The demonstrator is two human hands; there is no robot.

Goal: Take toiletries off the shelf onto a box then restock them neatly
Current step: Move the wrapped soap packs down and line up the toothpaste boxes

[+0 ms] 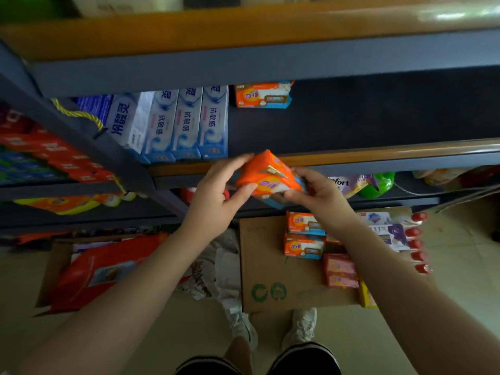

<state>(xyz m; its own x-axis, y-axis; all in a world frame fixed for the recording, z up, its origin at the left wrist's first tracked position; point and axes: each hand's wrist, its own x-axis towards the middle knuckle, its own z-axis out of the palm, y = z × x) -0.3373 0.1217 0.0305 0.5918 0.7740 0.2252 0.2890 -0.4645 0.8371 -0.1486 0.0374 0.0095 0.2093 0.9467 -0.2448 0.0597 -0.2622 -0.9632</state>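
Note:
Both my hands hold an orange soap pack [267, 177] in front of the shelf's front edge [378, 154]. My left hand [219, 190] grips its left side with thumb below and fingers over the top. My right hand [319, 193] grips its right side. One matching orange soap pack [262, 94] stands at the back of the dark shelf. White and blue toothpaste boxes [176, 125] stand in a row on the shelf's left. On the cardboard box [259, 266] on the floor lie two more orange soap packs [304, 235], red soap bars [341, 270] and purple and white soap boxes [389, 231].
Small red-capped items [418, 242] line the box's right edge. A red packet [102, 269] lies in another carton at the left. The lower shelf holds a green bottle [378, 184] and a softener pouch [343, 184]. Red boxes [51, 152] fill the neighbouring shelf. My shoes [270, 328] stand before the box.

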